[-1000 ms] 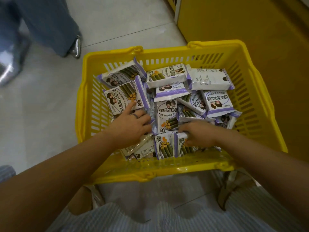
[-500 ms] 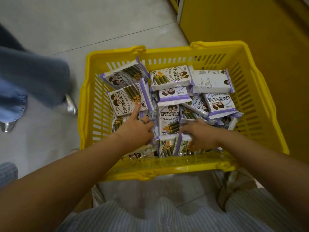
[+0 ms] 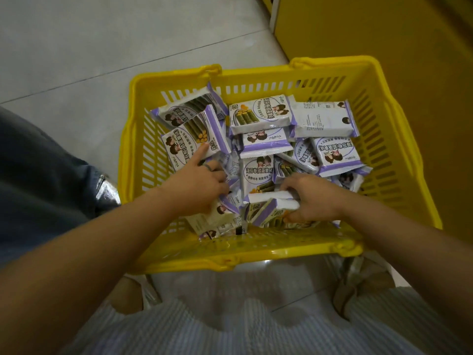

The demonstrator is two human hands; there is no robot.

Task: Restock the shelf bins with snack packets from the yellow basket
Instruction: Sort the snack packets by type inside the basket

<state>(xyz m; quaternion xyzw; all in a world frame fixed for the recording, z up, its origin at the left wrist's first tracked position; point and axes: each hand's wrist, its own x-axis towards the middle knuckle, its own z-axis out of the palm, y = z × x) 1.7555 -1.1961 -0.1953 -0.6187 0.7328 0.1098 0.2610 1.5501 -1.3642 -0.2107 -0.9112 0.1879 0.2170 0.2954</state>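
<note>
While yellow basket (image 3: 256, 75) sits heaped with snack packets (image 3: 261, 116), restock looks barely begun; no shelf bins in view. Right hand (image 3: 312, 198) grips few packets at near wall. Left hand (image 3: 197, 185): index finger (image 3: 202, 153) laid on far-left packet, other fingers curled into pile, grip unclear. Lift-out and shelving all left to do.

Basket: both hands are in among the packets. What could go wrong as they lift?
The right hand pinches several packets at once; one may slip out on the lift. The left hand digs into the pile, its grip hidden, so it may come up with little. Someone's leg stands close beside the basket; standing up could bump it.
</note>
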